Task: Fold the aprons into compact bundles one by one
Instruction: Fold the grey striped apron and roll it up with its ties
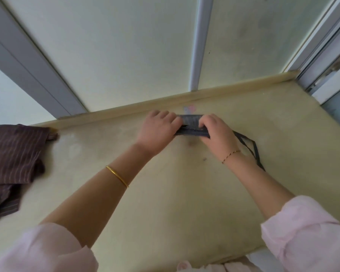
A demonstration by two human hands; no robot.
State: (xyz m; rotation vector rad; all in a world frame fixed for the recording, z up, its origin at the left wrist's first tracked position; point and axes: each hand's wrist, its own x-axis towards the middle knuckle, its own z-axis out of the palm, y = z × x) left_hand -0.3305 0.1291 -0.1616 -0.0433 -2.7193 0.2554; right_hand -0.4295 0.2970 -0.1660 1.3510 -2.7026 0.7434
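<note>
A dark blue-grey apron [191,122], folded down to a small flat bundle, lies near the back of the beige table [165,193]. My left hand [158,128] grips its left end with curled fingers. My right hand [217,132] grips its right end the same way. The apron's dark strap [252,149] trails loose across the table to the right, partly hidden under my right wrist.
A maroon striped apron [14,154] lies in a crumpled heap at the table's left edge. A raised beige lip [126,112] runs along the back against the pale wall. A window frame [326,75] stands at the right corner.
</note>
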